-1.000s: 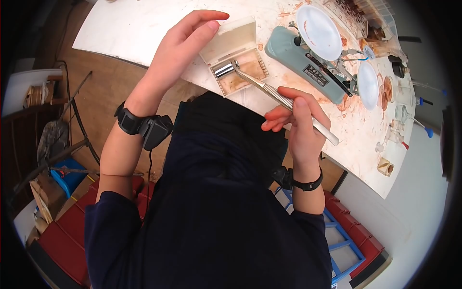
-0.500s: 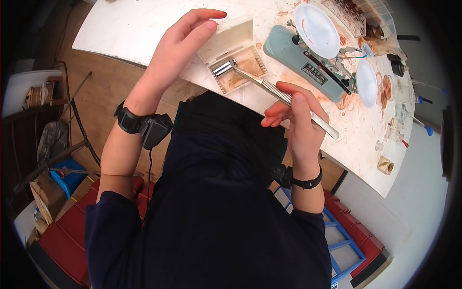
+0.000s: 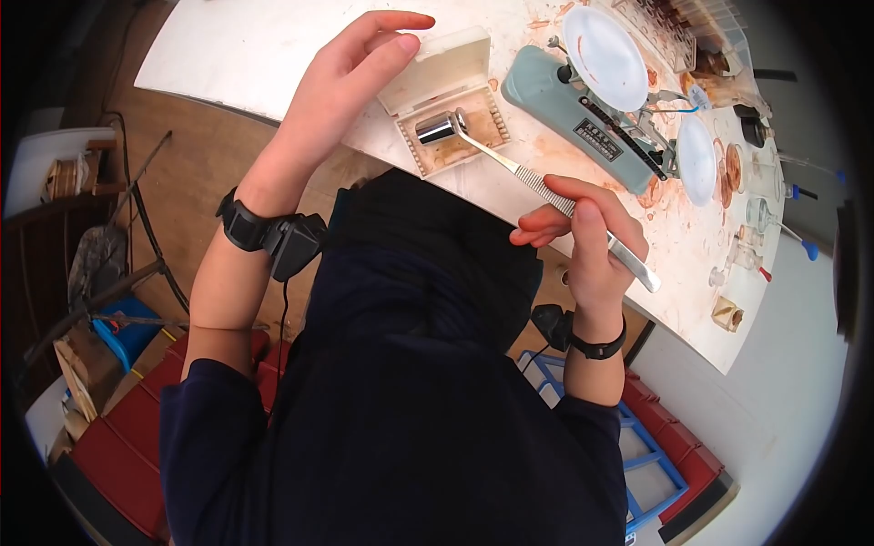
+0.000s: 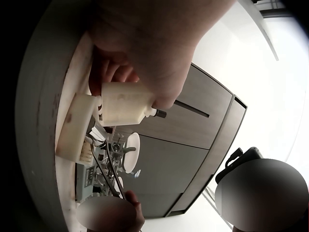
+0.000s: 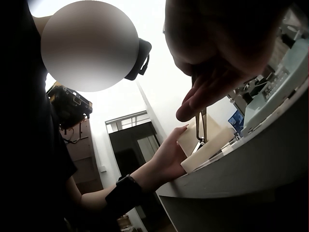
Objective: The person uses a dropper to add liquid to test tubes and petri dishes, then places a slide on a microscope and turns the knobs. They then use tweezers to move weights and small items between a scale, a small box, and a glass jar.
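My left hand holds the raised lid of a small cream box, its thumb on one side of the lid and fingers on the other in the left wrist view. Inside the box lies a shiny metal cylinder weight on its side, knob end toward the right. My right hand pinches metal tweezers along their ridged part. Their bent tips meet the neck of the weight, close over the box floor.
A grey-green balance with two white pans stands just right of the box. Small glass bottles and droppers line the table's right side, with a rack at the back. Reddish stains mark the white tabletop.
My right hand has moved right and toward my body with the tweezers. The weight has shifted right within the box. My left hand stays at the lid.
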Demonstrator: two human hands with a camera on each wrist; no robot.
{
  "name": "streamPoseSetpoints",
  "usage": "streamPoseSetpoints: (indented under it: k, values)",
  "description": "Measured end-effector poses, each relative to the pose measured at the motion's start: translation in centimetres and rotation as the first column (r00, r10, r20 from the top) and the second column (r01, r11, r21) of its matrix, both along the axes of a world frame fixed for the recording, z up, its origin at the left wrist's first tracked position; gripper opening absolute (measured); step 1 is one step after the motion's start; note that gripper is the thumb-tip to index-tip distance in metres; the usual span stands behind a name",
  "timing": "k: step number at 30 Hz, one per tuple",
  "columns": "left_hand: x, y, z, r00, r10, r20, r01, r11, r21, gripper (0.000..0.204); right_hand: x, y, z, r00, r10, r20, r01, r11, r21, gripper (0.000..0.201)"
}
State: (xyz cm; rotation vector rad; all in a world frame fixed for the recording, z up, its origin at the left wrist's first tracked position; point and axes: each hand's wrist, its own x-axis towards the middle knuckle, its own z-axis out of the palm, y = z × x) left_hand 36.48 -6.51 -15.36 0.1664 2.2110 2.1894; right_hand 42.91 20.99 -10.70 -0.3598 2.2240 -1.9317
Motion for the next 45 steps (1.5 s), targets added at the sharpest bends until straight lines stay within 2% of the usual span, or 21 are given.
streamPoseSetpoints:
  k: [1, 10, 16, 22, 25, 28, 31, 34, 40, 45]
  values:
    - [0.0, 0.0, -0.1, 1.000, 0.005, 0.008, -0.005, 0.999, 0.033, 0.043, -0.1, 0.1, 0.2, 1.000, 0.004, -0.016, -0.004, 1.000, 0.014, 0.029]
    - [0.1, 0.1, 0.5, 0.999, -0.025, -0.021, 0.024, 0.999, -0.048, 0.044, -2.1, -0.9, 3.5, 0.993, 0.116, -0.007, -0.114, 0.986, 0.119, 0.023]
    - [0.0, -0.3, 0.5, 0.994, -0.091, -0.063, 0.088, 0.994, -0.057, 0.044, -3.5, -2.5, 3.9, 0.983, 0.178, -0.054, -0.167, 0.971, 0.169, 0.021]
    - [0.0, 0.1, 0.6, 0.995, -0.071, -0.073, 0.069, 0.997, -0.027, 0.044, -3.5, -2.4, 3.4, 0.985, 0.163, -0.060, -0.154, 0.979, 0.137, 0.022]
    - [0.0, 0.2, 0.5, 0.995, -0.073, -0.072, 0.072, 0.997, -0.024, 0.045, -3.7, -1.8, 3.5, 0.986, 0.164, -0.004, -0.162, 0.980, 0.112, 0.022]
    - [-0.4, -0.5, 0.2, 0.985, -0.172, 0.013, 0.169, 0.978, 0.123, 0.050, -4.0, -1.3, 3.6, 0.984, 0.176, -0.003, -0.175, 0.977, 0.120, 0.023]
    - [0.1, 0.0, 1.8, 0.989, -0.140, 0.040, 0.137, 0.988, 0.073, 0.050, -4.6, -1.4, 4.3, 0.974, 0.227, -0.026, -0.220, 0.961, 0.165, 0.022]
    - [0.0, 0.5, 0.4, 0.996, -0.069, -0.061, 0.067, 0.997, -0.033, 0.046, -5.5, -2.0, 4.3, 0.942, 0.322, -0.090, -0.299, 0.932, 0.204, 0.021]
    - [0.2, 0.7, 0.6, 0.996, -0.062, -0.058, 0.060, 0.998, -0.030, 0.046, -5.8, -3.5, 4.2, 0.941, 0.339, -0.011, -0.329, 0.921, 0.209, 0.019]
    - [0.1, 0.7, 0.7, 0.997, -0.061, -0.043, 0.060, 0.998, -0.036, 0.046, -5.4, -2.6, 4.6, 0.942, 0.335, -0.010, -0.326, 0.922, 0.210, 0.020]
